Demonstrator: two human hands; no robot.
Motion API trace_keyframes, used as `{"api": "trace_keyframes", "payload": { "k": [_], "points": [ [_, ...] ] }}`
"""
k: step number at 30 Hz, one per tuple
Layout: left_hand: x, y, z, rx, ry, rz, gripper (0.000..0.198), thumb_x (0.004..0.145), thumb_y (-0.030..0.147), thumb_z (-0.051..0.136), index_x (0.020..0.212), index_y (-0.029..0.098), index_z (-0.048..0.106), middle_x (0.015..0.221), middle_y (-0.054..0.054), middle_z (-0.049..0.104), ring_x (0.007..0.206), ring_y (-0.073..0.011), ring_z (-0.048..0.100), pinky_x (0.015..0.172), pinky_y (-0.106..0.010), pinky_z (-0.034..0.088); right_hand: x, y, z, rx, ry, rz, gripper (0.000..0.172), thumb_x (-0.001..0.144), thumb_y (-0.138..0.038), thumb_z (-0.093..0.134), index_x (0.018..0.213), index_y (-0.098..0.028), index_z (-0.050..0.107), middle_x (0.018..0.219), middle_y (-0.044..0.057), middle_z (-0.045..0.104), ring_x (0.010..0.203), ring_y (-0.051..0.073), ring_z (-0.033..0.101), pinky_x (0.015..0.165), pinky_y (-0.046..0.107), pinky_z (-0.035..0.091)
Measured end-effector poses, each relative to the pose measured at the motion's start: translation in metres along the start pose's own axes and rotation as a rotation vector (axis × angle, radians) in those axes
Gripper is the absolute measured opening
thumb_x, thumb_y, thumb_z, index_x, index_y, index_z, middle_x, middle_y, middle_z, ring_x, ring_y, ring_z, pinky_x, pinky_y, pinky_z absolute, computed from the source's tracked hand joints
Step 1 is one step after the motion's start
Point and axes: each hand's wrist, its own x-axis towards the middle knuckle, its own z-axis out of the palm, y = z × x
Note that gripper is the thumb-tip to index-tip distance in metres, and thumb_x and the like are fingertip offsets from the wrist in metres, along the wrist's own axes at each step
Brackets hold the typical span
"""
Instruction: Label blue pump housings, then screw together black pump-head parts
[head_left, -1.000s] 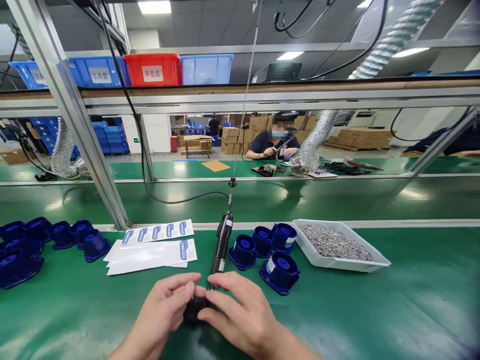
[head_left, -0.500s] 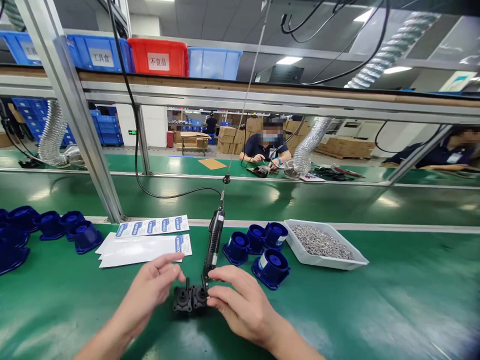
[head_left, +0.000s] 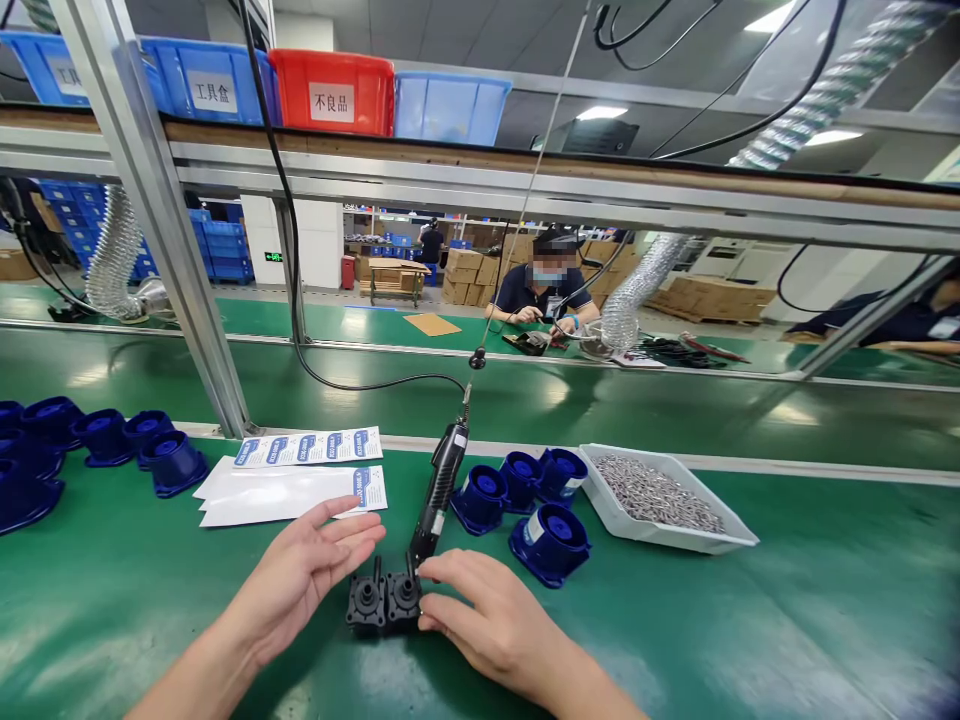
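Observation:
Two black plastic housings sit side by side on the green work surface, each with a round raised centre and an upright stub at the back. My right hand has its thumb and index finger closed at the right-hand housing's right edge. To the left, my left hand is held palm up with its fingers stretched out, empty and apart from the housings. Behind them a black electric screwdriver hangs tilted on a cord, its lower end close to my right index fingertip.
Several blue round parts stand right of the screwdriver, beside a white tray of small metal pieces. Label sheets lie back left, near more blue parts. A metal post rises at left. A co-worker sits opposite.
My left hand has opened out, fingers straightening and palm turning up. The right hand stays at the right-hand housing. The view has shifted slightly.

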Motion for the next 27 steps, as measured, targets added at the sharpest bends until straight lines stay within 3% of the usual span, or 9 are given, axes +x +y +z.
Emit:
{"api": "trace_keyframes", "payload": {
  "k": [5,9,14,18,23,27],
  "points": [
    [0.001,-0.003,-0.001,-0.006,-0.042,0.011,0.064,0.077,-0.006,0.071,0.138,0.009,0.059,0.135,-0.025,0.075,0.134,-0.0341,0.069,0.123,-0.046,0.05,0.003,0.001,-0.004,-0.012,-0.012,-0.046,0.015,0.108,-0.024,0.059,0.099,-0.019,0.07,0.103,0.012,0.077,0.082,0.023,0.069,0.065,0.036,0.053],
    [-0.004,-0.011,0.001,-0.003,-0.107,0.035,0.06,0.077,0.005,0.082,0.134,0.014,0.063,0.135,-0.022,0.075,0.138,-0.0351,0.067,0.122,-0.045,0.049,0.011,-0.01,0.0,0.003,0.165,-0.002,0.014,0.105,-0.026,0.066,0.113,-0.017,0.071,0.103,0.014,0.077,0.084,0.024,0.07,0.07,0.038,0.057],
    [-0.012,-0.029,0.008,0.137,-0.24,0.093,0.063,0.078,0.031,0.096,0.133,0.023,0.067,0.142,-0.019,0.072,0.135,-0.0363,0.068,0.114,-0.043,0.052,0.029,-0.035,0.016,0.097,0.299,0.144,0.01,0.1,-0.012,0.067,0.103,-0.018,0.073,0.102,0.012,0.075,0.082,0.022,0.067,0.07,0.035,0.055],
    [-0.015,-0.039,0.009,0.199,-0.33,0.202,0.063,0.086,0.039,0.091,0.142,0.026,0.064,0.149,-0.019,0.068,0.141,-0.0382,0.063,0.117,-0.045,0.048,0.035,-0.042,0.023,0.16,0.342,0.21,0.012,0.102,-0.013,0.065,0.1,-0.019,0.075,0.101,0.011,0.072,0.084,0.022,0.064,0.072,0.035,0.056],
    [-0.017,-0.042,0.001,0.084,-0.353,0.161,0.079,0.088,0.031,0.086,0.159,0.035,0.051,0.158,-0.014,0.061,0.151,-0.037,0.052,0.123,-0.046,0.044,0.035,-0.041,0.02,0.169,0.341,0.247,0.011,0.101,-0.015,0.07,0.105,-0.021,0.079,0.101,0.01,0.069,0.085,0.021,0.061,0.071,0.034,0.056],
    [-0.021,-0.042,0.003,0.08,-0.357,0.15,0.081,0.092,0.043,0.084,0.163,0.035,0.045,0.158,-0.014,0.062,0.15,-0.0355,0.054,0.125,-0.047,0.043,0.036,-0.042,0.017,0.174,0.316,0.202,0.015,0.1,-0.009,0.069,0.105,-0.021,0.077,0.102,0.01,0.07,0.086,0.021,0.062,0.071,0.034,0.056]
  ]
}}
